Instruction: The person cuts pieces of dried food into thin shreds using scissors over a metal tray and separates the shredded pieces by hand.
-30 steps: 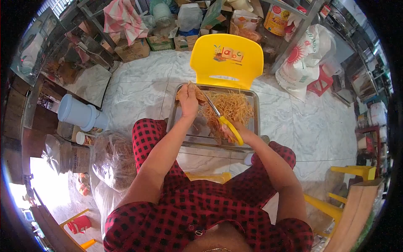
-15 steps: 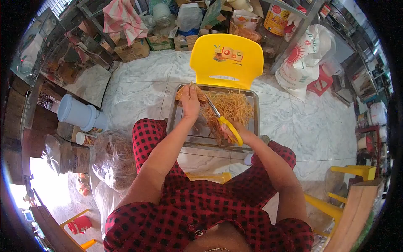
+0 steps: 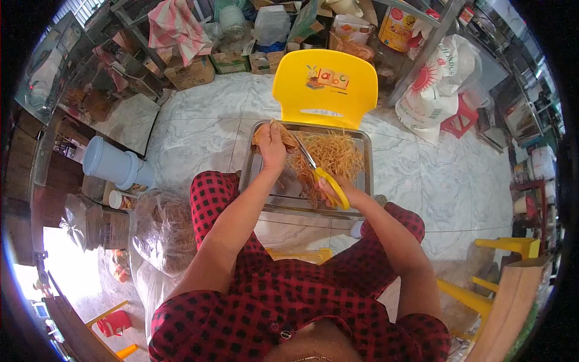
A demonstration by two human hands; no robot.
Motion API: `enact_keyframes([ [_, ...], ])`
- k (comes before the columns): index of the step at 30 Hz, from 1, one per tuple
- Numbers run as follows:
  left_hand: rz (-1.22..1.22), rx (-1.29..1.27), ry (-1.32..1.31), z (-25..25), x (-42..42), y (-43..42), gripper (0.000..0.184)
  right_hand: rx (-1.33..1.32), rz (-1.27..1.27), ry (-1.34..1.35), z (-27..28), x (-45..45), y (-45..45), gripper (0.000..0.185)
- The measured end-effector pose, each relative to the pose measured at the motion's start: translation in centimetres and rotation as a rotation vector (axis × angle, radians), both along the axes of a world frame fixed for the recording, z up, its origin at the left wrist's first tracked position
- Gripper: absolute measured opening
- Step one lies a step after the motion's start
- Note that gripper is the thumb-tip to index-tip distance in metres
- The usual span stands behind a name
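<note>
My left hand is closed on a flat orange-brown piece over the left part of a metal tray. Yellow-handled scissors are in my right hand, its fingers wrapped round the handles. Their blades point up and left and meet the right edge of the brown piece. Thin tan strips lie heaped in the right half of the tray, right beside the blades. Whether the blades are parted is too small to tell.
A yellow chair stands right behind the tray. Blue-white buckets and a clear bag of brown material are at the left. A white sack stands at the back right, with yellow stools at the lower right.
My left hand has shifted very slightly on the brown piece. The scissors and my right hand stay in nearly the same place.
</note>
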State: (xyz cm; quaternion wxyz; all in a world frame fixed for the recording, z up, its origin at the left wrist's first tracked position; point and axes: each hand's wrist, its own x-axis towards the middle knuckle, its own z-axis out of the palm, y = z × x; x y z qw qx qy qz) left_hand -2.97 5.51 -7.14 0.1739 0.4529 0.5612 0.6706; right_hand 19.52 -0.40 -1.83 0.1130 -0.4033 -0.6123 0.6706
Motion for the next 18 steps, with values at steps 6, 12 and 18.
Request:
enact_keyframes([
  [6,-0.173,-0.128,-0.343,1.8,0.3,-0.8,0.019,0.036,0.020,-0.016,1.3,-0.1,-0.2,0.064],
  [12,-0.072,-0.022,-0.156,-1.6,-0.6,0.8,0.020,0.018,0.022,-0.013,0.9,-0.1,0.0,0.061],
  [18,-0.161,-0.113,-0.338,3.7,1.3,-1.7,0.022,-0.018,-0.045,-0.042,0.8,-0.2,0.1,0.059],
])
